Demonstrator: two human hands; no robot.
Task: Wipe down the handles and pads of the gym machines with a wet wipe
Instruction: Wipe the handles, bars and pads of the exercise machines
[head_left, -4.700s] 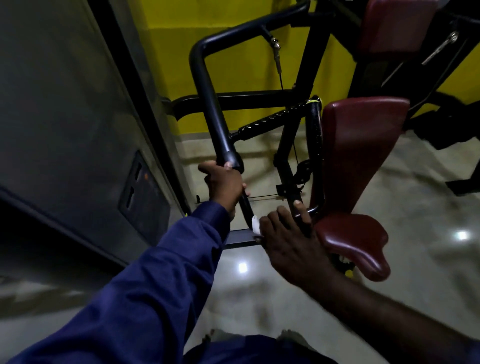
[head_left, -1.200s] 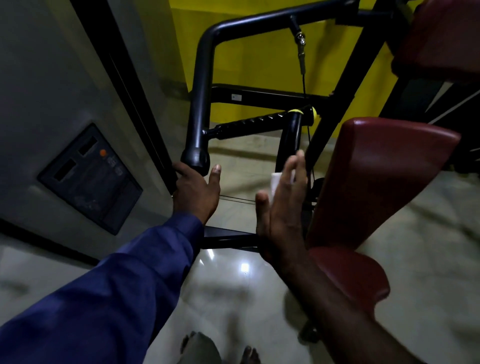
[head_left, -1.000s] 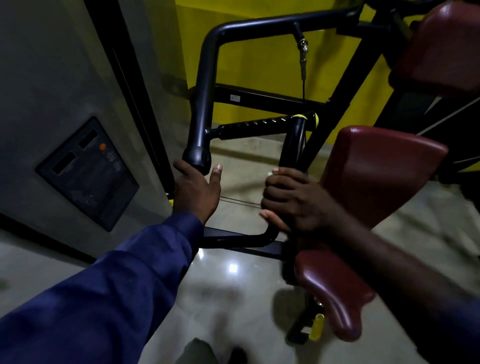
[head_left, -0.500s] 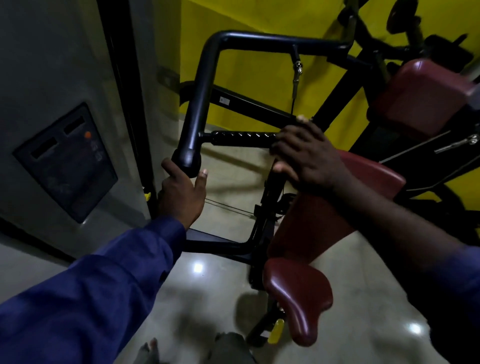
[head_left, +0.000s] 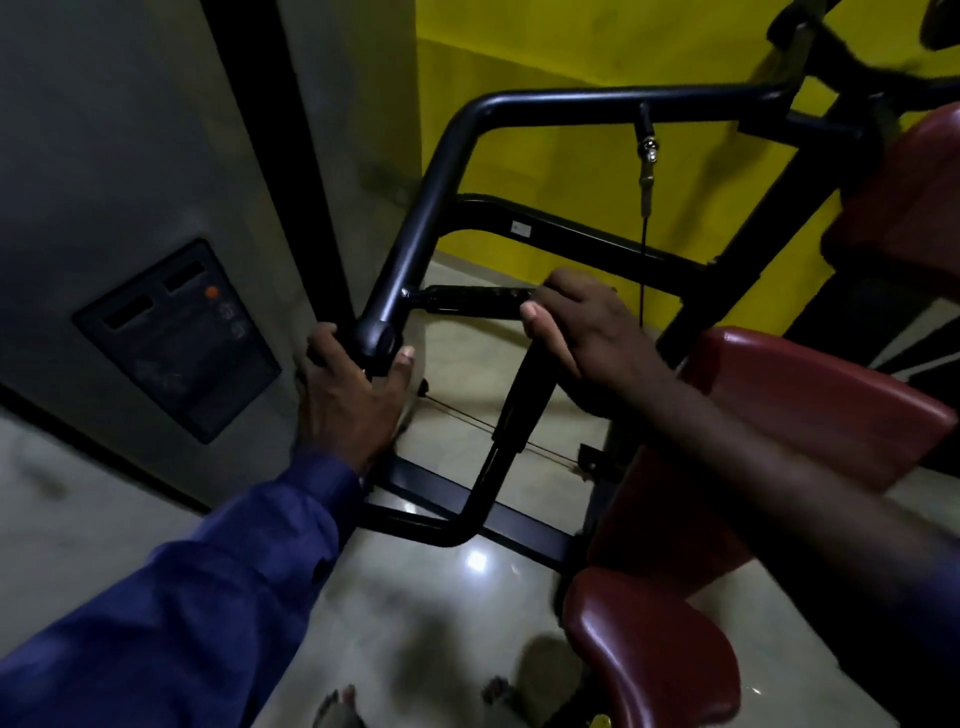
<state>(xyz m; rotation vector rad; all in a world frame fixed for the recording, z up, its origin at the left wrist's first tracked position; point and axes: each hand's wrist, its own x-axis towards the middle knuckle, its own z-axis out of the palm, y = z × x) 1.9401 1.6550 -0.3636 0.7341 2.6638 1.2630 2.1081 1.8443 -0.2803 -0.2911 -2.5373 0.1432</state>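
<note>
A black gym machine arm (head_left: 415, 228) bends down to a rounded end cap. My left hand (head_left: 348, 400) grips that end from below, thumb and fingers curled round it. A ribbed horizontal handle (head_left: 467, 300) runs right from the arm. My right hand (head_left: 582, 327) is curled over the handle's right end, where a second black grip (head_left: 522, 400) drops down. The wet wipe is hidden under my right hand. A dark red back pad (head_left: 810, 410) and seat pad (head_left: 649, 654) sit to the right.
A grey wall with a dark control panel (head_left: 176, 338) and a black vertical strip (head_left: 291, 156) stands close on the left. A yellow wall (head_left: 545, 62) is behind the machine. A thin cable (head_left: 644, 218) hangs from the top bar. My feet (head_left: 337, 701) stand on glossy floor.
My right hand rose from the lower vertical grip to the right end of the ribbed horizontal handle and stays curled there. My left hand has kept its hold on the arm's end.
</note>
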